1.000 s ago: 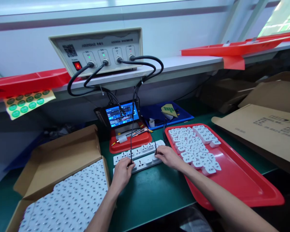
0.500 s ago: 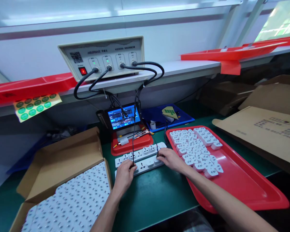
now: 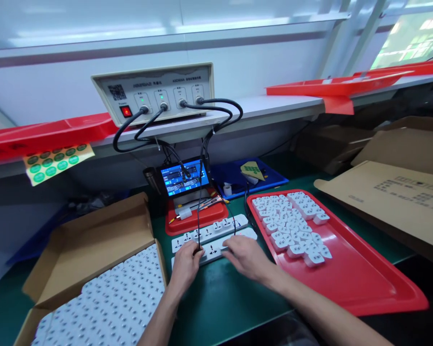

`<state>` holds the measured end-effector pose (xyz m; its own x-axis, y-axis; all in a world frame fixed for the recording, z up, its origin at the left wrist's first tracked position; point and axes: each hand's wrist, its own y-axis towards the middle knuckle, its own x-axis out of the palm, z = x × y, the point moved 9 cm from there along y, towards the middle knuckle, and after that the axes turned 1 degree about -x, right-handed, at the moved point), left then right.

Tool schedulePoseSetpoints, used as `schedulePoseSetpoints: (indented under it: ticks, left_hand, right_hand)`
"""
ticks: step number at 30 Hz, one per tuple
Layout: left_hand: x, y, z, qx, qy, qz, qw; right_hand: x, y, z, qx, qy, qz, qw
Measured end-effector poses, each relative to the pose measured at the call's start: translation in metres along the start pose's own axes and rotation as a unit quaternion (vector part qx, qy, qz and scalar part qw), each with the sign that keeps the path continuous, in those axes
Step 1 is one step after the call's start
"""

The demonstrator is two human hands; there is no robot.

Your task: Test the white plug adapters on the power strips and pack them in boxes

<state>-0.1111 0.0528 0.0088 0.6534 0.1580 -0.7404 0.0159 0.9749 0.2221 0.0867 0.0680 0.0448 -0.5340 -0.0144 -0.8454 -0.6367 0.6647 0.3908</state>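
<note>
Two white power strips lie one behind the other on the green bench, with small white adapters in some of their sockets. My left hand is closed at the left part of the front strip, pinching the lower end of a thin black cable. My right hand reaches over the middle of that strip with its fingers bent. Its thumb and fingertips are at a socket position, and whatever they grip is hidden. A second dark cable ends behind the right hand.
A red tray of white adapters stands right; an open cardboard box of similar pieces stands left. Behind are a lit screen, a blue tray and, on a shelf, a powered tester with thick black cables.
My right hand has let go of the right-hand dark cable and moved left along the front strip. My left hand stays at the black cable. The view has shifted slightly.
</note>
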Motion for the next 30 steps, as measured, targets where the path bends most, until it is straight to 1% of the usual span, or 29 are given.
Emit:
schedulePoseSetpoints:
  ticks: [2, 4, 8, 10, 13, 17, 22, 27, 30]
  left_hand:
    - [0.001, 0.000, 0.000, 0.003, 0.004, 0.000, 1.000]
    - [0.001, 0.001, -0.002, 0.005, 0.008, 0.004, 1.000]
    - [0.001, 0.002, -0.005, 0.017, 0.009, 0.011, 1.000]
    - [0.001, 0.002, -0.005, 0.021, 0.004, 0.011, 1.000]
    - [0.000, 0.002, -0.003, 0.020, -0.005, 0.011, 1.000]
    - [-0.002, 0.001, -0.001, 0.019, -0.002, 0.016, 1.000]
    - [-0.001, 0.003, -0.006, 0.009, 0.003, 0.013, 1.000]
    - [0.002, 0.003, -0.012, 0.025, 0.010, 0.011, 1.000]
    - [0.004, 0.010, -0.024, 0.027, 0.011, 0.014, 0.999]
  right_hand:
    - [0.023, 0.002, -0.020, 0.008, -0.005, -0.053, 0.999]
    - [0.040, 0.006, -0.033, 0.030, 0.002, -0.071, 0.997]
    - [0.065, 0.018, -0.043, 0.061, 0.057, -0.052, 0.995]
    - [0.076, 0.024, -0.042, 0.066, 0.092, -0.046, 0.992]
    - [0.088, 0.031, -0.037, 0.081, 0.126, -0.053, 0.987]
    - [0.096, 0.035, -0.028, 0.101, 0.147, -0.052, 0.983]
    - [0.102, 0.035, -0.022, 0.100, 0.170, -0.037, 0.980]
    - [0.101, 0.034, -0.020, 0.114, 0.151, -0.027, 0.982]
    - [0.101, 0.036, -0.017, 0.111, 0.130, -0.022, 0.985]
